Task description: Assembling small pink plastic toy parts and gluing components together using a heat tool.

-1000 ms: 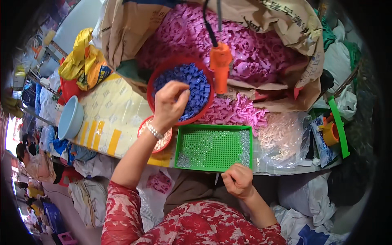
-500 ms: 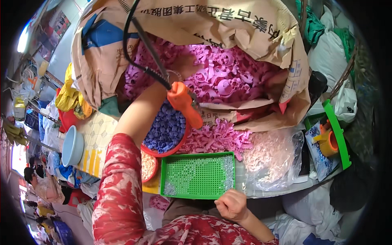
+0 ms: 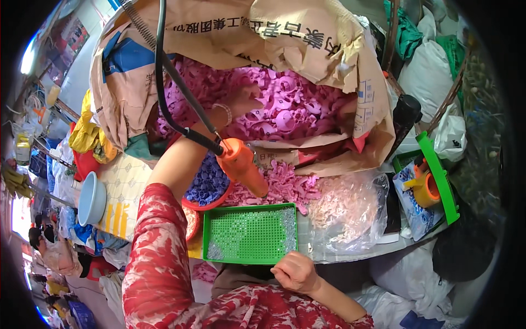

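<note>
My left hand (image 3: pixel 245 102) reaches into a large brown paper sack (image 3: pixel 219 41), among many pink plastic parts (image 3: pixel 287 107). Its fingers are blurred against the parts, so I cannot tell what they hold. Over my forearm hangs an orange electric screwdriver (image 3: pixel 241 167) on a black cord and a coiled spring. My right hand (image 3: pixel 296 272) is curled closed beside the near right corner of a green tray (image 3: pixel 249 262); whatever lies inside its fingers is hidden. Small silvery pieces, apparently screws (image 3: pixel 288 230), are gathered at the tray's right end and near left corner.
A red tub of blue-purple parts (image 3: pixel 208 181) stands left of loose pink pieces (image 3: pixel 279 183). Pale pieces fill a clear plastic bag (image 3: pixel 348 211) on the right. Beyond it are a green basket (image 3: pixel 441 181) and an orange tape roll (image 3: pixel 426 189). A light-blue basin (image 3: pixel 91 198) stands left.
The whole view has shifted, so the sack and tray appear farther left. The screwdriver hangs nearer to me. My left hand has moved slightly nearer within the sack; my right stays closed by the tray.
</note>
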A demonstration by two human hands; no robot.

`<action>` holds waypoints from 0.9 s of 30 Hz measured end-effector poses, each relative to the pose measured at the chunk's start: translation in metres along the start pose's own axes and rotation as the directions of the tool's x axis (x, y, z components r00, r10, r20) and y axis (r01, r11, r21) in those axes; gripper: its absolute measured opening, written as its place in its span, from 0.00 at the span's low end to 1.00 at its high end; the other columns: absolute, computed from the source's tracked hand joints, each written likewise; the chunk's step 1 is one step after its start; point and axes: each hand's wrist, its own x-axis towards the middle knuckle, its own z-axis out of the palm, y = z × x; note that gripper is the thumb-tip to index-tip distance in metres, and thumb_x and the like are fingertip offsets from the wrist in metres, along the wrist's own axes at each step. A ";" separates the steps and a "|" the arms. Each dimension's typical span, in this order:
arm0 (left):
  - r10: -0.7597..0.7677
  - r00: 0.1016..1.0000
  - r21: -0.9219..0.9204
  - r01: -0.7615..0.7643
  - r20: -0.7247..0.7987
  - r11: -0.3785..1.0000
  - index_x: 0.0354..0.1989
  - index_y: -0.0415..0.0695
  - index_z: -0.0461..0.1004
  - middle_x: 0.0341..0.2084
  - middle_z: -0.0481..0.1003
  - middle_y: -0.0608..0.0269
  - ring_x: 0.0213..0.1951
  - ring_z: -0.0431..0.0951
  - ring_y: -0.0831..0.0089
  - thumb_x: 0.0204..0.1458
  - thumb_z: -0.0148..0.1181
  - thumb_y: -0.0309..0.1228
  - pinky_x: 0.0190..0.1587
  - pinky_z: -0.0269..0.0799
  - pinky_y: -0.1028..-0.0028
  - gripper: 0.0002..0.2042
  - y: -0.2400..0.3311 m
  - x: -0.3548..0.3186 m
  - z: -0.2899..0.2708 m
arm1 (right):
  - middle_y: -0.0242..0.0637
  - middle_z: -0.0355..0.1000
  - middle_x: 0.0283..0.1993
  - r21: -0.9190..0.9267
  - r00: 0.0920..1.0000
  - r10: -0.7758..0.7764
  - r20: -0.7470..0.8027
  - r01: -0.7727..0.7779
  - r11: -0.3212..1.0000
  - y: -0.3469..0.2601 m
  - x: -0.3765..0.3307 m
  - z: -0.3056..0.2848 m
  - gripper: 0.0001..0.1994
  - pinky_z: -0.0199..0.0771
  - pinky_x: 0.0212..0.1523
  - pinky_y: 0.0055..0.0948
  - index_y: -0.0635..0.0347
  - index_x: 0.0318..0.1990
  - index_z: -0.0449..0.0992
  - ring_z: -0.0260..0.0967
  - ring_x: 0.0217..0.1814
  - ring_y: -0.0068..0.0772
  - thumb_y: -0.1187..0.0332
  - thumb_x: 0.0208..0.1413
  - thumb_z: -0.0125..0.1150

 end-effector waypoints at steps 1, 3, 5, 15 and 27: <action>0.123 0.992 -0.242 -0.119 0.002 0.963 0.30 0.41 0.69 0.27 0.70 0.64 0.35 0.70 0.76 0.45 0.63 0.35 0.40 0.66 0.75 0.12 0.000 -0.003 -0.004 | 0.36 0.67 0.19 0.003 1.000 0.001 -0.003 -0.001 1.000 -0.001 -0.002 0.001 0.07 0.64 0.21 0.33 0.60 0.22 0.71 0.65 0.20 0.39 0.75 0.41 0.66; 0.237 0.971 -0.427 -0.220 -0.015 0.877 0.29 0.41 0.70 0.26 0.68 0.71 0.33 0.66 0.82 0.48 0.63 0.32 0.36 0.64 0.77 0.09 -0.005 -0.015 -0.014 | 0.36 0.67 0.20 -0.048 0.999 -0.009 -0.036 0.007 0.999 -0.004 -0.003 0.004 0.07 0.65 0.21 0.33 0.60 0.22 0.71 0.65 0.20 0.40 0.76 0.41 0.65; 0.178 0.983 -0.408 -0.178 -0.037 0.895 0.29 0.41 0.70 0.25 0.68 0.71 0.33 0.66 0.82 0.49 0.63 0.33 0.36 0.64 0.77 0.10 0.018 -0.035 -0.031 | 0.36 0.67 0.20 -0.060 0.998 -0.012 -0.055 0.009 0.998 -0.003 -0.006 0.006 0.07 0.65 0.21 0.33 0.60 0.22 0.71 0.65 0.20 0.40 0.76 0.41 0.65; 0.046 0.830 -0.263 -0.228 -0.556 0.937 0.25 0.40 0.71 0.19 0.69 0.67 0.24 0.68 0.78 0.44 0.67 0.30 0.26 0.65 0.75 0.10 0.036 -0.105 -0.044 | 0.38 0.68 0.20 -0.099 0.981 0.087 -0.174 -0.106 0.990 -0.019 -0.012 0.002 0.05 0.66 0.23 0.31 0.61 0.22 0.70 0.66 0.20 0.39 0.77 0.42 0.62; -0.357 0.836 -0.685 -0.031 -0.417 0.728 0.22 0.40 0.68 0.22 0.73 0.65 0.22 0.71 0.81 0.45 0.66 0.26 0.24 0.65 0.80 0.10 0.082 -0.349 -0.045 | 0.40 0.72 0.29 -0.094 0.975 0.121 -0.184 -0.140 0.986 -0.048 0.029 0.018 0.09 0.68 0.27 0.26 0.66 0.35 0.74 0.68 0.25 0.34 0.69 0.49 0.63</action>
